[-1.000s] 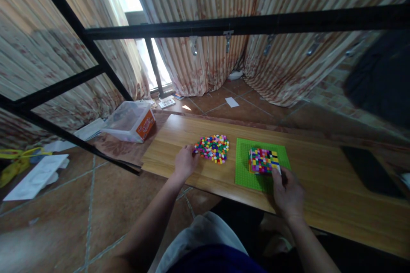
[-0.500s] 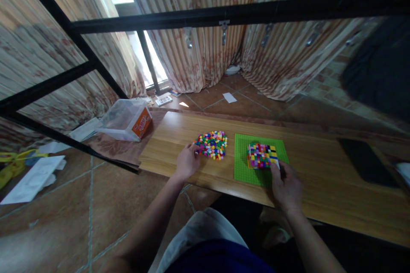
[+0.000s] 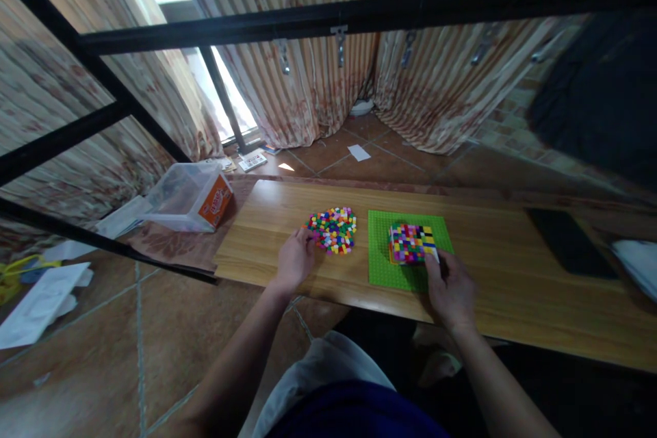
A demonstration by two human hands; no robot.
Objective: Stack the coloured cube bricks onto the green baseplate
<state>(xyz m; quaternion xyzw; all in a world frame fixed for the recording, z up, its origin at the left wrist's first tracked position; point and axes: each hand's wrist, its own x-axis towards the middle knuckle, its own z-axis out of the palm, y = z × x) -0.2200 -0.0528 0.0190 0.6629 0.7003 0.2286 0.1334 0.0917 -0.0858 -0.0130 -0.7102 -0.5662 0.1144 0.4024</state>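
Observation:
A loose pile of small multicoloured toy bricks (image 3: 336, 229) lies on the wooden table. My left hand (image 3: 296, 259) rests at the pile's left edge with fingers drawn together; what is between the fingertips is hidden. To the right, a built block of toy bricks (image 3: 410, 243) stands on a green baseplate (image 3: 378, 267), its top a patchwork of many colours. My right hand (image 3: 452, 287) is at the block's near right corner. Thumb and fingers close round that corner, where a white part shows; the other fingers are curled.
The long wooden table (image 3: 513, 294) carries a flat dark object (image 3: 569, 243) on the right and a whitish item (image 3: 636, 263) at its far end. A clear plastic box (image 3: 179, 195) with an orange label is left of the table. A black metal frame (image 3: 230, 31) crosses above.
The whole view has shifted slightly, with the table contents now a little further left. Both hands keep nearly the same places at the pile and the block.

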